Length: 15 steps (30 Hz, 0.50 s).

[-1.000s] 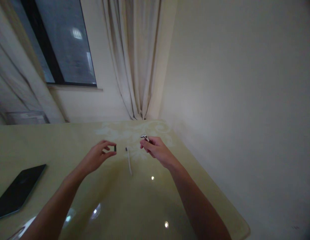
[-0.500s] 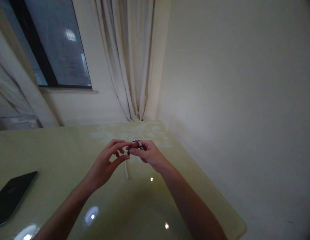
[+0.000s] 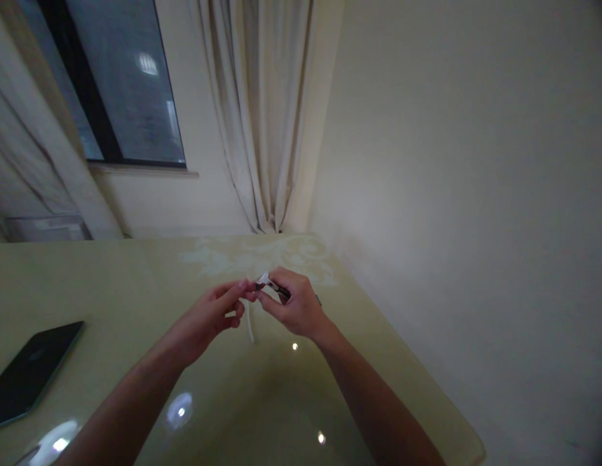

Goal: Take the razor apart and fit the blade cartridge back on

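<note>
Above the table, my right hand [image 3: 298, 301] is closed around the dark handle of a small wrench [image 3: 265, 279], whose silver head points left and up. My left hand [image 3: 223, 309] pinches a small dark piece [image 3: 258, 286] right at the wrench's head; fingers cover most of it, so its kind is unclear. Just below the fingertips a thin white strip or tube [image 3: 251, 325] shows, partly hidden behind my left hand. I cannot make out whether it lies on the table or hangs from the held piece.
A glossy pale green table [image 3: 223, 401] spreads under both hands, with light reflections on it. At the left lies a flat dark tablet or laptop [image 3: 33, 369]. A plain wall [image 3: 451, 226] runs along the right edge; a gathered curtain [image 3: 262, 116] and a window [image 3: 131, 84] stand beyond.
My right hand has turned, and the wrench's silver head now meets the small dark piece. The left fingers, spread around it before, have closed into a pinch. The view has shifted slightly.
</note>
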### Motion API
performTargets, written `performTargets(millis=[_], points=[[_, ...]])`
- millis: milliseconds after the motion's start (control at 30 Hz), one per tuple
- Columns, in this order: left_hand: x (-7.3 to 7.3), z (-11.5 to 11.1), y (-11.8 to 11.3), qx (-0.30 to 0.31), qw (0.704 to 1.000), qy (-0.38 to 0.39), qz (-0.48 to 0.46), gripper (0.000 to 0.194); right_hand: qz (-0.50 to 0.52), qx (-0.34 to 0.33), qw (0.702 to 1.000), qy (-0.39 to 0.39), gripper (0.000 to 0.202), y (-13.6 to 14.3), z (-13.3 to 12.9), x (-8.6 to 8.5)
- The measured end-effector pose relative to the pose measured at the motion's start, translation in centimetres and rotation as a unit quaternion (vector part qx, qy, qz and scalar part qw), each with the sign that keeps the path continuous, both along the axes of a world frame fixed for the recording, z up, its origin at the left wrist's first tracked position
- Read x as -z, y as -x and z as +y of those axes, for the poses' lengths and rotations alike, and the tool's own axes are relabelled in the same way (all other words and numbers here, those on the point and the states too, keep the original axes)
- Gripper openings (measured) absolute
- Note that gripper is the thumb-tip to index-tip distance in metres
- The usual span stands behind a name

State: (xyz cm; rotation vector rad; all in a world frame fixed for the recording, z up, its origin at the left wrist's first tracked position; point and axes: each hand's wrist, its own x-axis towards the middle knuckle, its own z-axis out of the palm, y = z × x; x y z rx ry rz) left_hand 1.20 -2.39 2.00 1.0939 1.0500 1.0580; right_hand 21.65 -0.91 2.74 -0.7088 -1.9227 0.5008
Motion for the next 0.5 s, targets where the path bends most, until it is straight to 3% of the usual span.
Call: performTargets(millis=[133, 333, 400, 500], points=[[0.34, -0.08, -0.22, 0.021, 0.999, 0.024, -0.017, 0.06, -0.027, -0.01, 0.998, -0.059, 0.007, 0.06, 0.07, 0.32], [0.38, 0.02, -0.31, 0.012, 1.0, 0.007, 0.005, 0.056, -0.055, -0.033, 0.995, -0.073, 0.009, -0.11, 0.12, 0.48], [0.23, 0.11, -0.1, 0.008, 0.999, -0.033, 0.028, 0.057, -0.041, -0.036, 0.997, -0.057, 0.009, -0.19, 0.12, 0.29], [-0.05, 0.23, 0.39, -0.024, 0.98, -0.17, 0.1, 0.051, 0.013, -0.01, 0.999, 0.038, 0.015, -0.26, 0.1, -0.18]])
